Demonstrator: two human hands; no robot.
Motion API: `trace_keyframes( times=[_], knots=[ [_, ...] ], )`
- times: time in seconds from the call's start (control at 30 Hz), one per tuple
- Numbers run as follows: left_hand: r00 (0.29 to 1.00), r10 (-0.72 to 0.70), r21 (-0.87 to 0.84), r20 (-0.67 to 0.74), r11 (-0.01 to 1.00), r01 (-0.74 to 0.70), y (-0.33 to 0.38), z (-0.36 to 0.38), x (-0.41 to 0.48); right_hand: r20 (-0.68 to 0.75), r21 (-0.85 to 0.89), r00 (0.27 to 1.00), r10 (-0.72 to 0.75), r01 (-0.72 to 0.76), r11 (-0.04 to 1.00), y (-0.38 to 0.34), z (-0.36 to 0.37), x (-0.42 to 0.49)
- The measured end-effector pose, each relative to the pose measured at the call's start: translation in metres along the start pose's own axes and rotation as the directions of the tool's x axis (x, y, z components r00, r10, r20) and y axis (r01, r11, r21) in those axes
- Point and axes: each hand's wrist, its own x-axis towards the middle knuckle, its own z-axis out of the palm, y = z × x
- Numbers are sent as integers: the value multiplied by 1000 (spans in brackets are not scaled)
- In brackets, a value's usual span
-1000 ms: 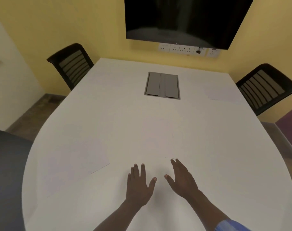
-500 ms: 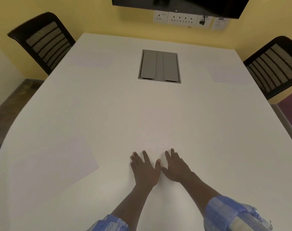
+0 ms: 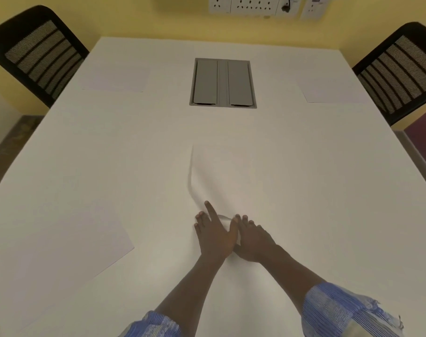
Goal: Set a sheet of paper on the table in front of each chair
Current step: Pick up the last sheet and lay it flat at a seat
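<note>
A white sheet of paper (image 3: pixel 225 177) lies in the middle of the white table (image 3: pixel 316 190). Its left edge curls up and its near end buckles between my hands. My left hand (image 3: pixel 213 235) has its forefinger stretched out on top of the sheet. My right hand (image 3: pixel 253 240) presses against it, thumb side to thumb side, with a bit of paper pinched between them. One sheet (image 3: pixel 115 79) lies before the far-left black chair (image 3: pixel 36 52), another (image 3: pixel 333 91) before the far-right black chair (image 3: pixel 401 69). A third sheet (image 3: pixel 56 251) lies at the near left.
A grey cable hatch with two lids (image 3: pixel 222 82) is set into the table's far middle. Wall sockets (image 3: pixel 255 4) sit on the yellow wall behind. The table's edges curve inward toward me on both sides.
My head has come forward and tilted down. My hands have closed together, and the middle sheet's left edge has lifted off the table where it lay flat before.
</note>
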Motion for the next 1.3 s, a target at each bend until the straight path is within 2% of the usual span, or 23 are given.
trace_keyframes(
  times=[0.07,0.17,0.23,0.27,0.43,0.5,0.57,0.63,0.73,0.8,0.83,0.93,1.03,1.1,1.2,1.3],
  knots=[
    [1000,-18,-282,1,959,18,6,-6,8,7,0,1000,-4,4,1000,2,0,-1],
    [986,-154,-675,56,722,151,12,-22,25,18,-13,1000,-16,17,1000,6,0,-4],
    [963,-251,-784,98,576,230,14,-34,38,15,-19,1000,-21,21,1000,7,0,-6],
    [954,-281,-803,106,541,248,13,-38,45,19,-19,1000,-19,20,1000,7,0,-6],
    [952,-280,-673,122,682,287,15,-63,49,50,96,999,18,-22,995,3,-13,-11],
    [962,-231,-692,146,671,267,23,-74,44,-47,161,998,51,-43,986,-3,-22,-17],
    [970,-181,-728,160,643,240,36,-86,33,-248,212,965,89,-35,977,-12,-30,-26],
    [976,-119,-769,181,602,216,48,-97,17,-466,284,874,138,0,959,-22,-41,-39],
    [978,-30,-835,208,515,193,68,-115,-17,-747,275,647,154,89,957,-31,-64,-65],
    [972,31,-855,232,482,189,74,-127,-37,-846,209,519,124,107,972,-30,-80,-87],
    [967,50,-862,250,467,199,74,-134,-45,-863,182,494,103,114,977,-27,-89,-98],
    [923,30,-859,383,379,343,60,-151,-52,-878,92,479,-17,203,975,-11,-119,-138],
    [803,35,-784,595,245,570,38,-157,-49,-880,-12,451,-150,295,956,6,-151,-184],
    [713,62,-710,698,190,678,27,-148,-52,-874,-29,454,-175,310,950,13,-169,-216],
    [614,142,-630,776,137,765,21,-125,-62,-839,47,527,-135,318,947,18,-189,-264],
    [608,213,-643,765,186,743,30,-110,-71,-795,126,597,-108,336,934,25,-201,-307]
  ],
)
